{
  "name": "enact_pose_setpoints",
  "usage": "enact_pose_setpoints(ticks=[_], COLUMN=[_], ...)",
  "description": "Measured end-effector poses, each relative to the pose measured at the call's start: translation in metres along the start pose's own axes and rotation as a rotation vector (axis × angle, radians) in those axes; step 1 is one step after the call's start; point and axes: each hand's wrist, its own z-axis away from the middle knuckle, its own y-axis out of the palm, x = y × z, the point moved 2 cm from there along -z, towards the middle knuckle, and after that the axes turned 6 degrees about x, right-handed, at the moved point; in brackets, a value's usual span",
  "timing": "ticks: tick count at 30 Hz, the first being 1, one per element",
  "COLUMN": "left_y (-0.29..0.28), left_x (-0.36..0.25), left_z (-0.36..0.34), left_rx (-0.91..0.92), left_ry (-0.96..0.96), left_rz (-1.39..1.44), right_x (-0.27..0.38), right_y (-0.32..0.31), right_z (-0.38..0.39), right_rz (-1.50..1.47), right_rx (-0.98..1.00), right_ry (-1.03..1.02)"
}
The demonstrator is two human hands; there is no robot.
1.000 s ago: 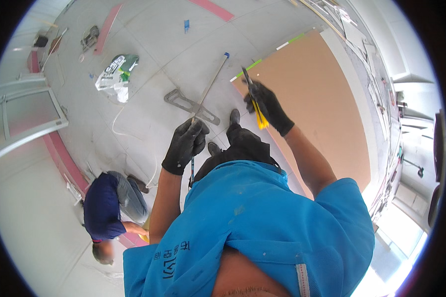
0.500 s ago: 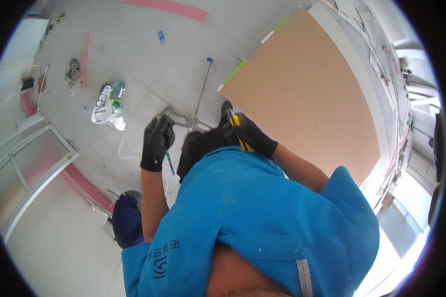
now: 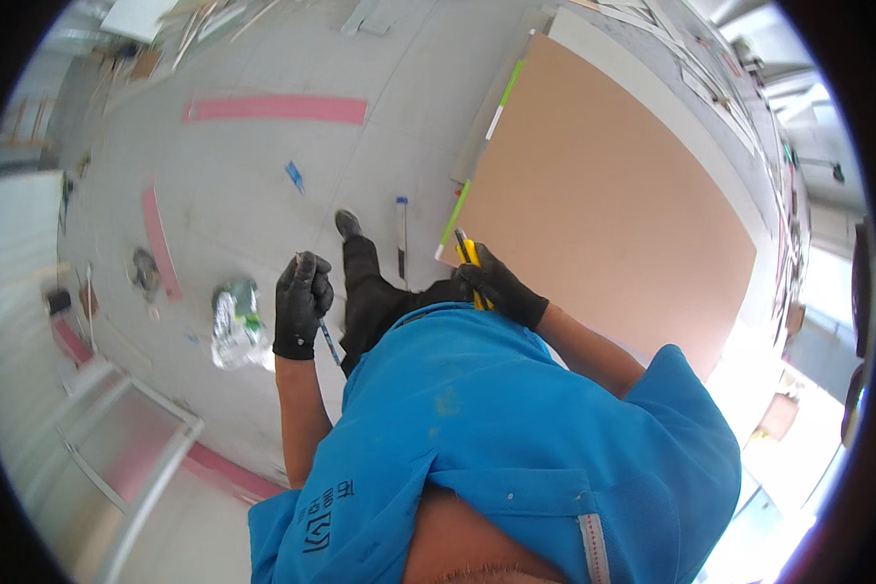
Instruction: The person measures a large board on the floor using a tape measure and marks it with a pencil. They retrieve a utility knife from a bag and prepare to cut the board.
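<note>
My left hand [image 3: 303, 304], in a black glove, is closed around a thin pencil [image 3: 331, 343], whose patterned blue end sticks out below the fist. My right hand [image 3: 504, 288], gloved the same way, grips a yellow and black utility knife [image 3: 468, 251] in front of my waist, its dark tip pointing up and away. Just ahead of the right hand lies a stack of large sheets with a brown board [image 3: 613, 195] on top. Both hands are apart from the board.
A long metal ruler [image 3: 402, 234] with a blue end lies ahead, partly hidden by my body. Pink strips [image 3: 274, 109], a small blue item [image 3: 294, 176] and a white and green plastic bag [image 3: 238, 326] lie on the grey floor. A framed glass panel [image 3: 146, 457] stands at left.
I have stepped forward, one foot now ahead. The floor items have shifted within view, and the board sits closer to my right hand. Both hands keep their holds.
</note>
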Motion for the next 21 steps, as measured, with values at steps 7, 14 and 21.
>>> enact_pose_setpoints(ticks=[7,14,21], left_y=[-0.053,-0.051,-0.002], left_x=[-0.082,-0.141,-0.160], left_z=[-0.116,-0.202,-0.287], left_rx=[0.207,0.311,0.424], left_ry=[-0.076,-0.067,-0.119], left_rz=[-0.089,-0.178,-0.322], right_x=[-0.057,-0.021,0.005], right_y=[-0.071,-0.038,-0.041], right_z=[-0.089,-0.055,-0.098], right_rz=[0.279,0.266,-0.088], right_rx=[-0.363,-0.318,-0.387], right_ry=[-0.064,0.406,0.038])
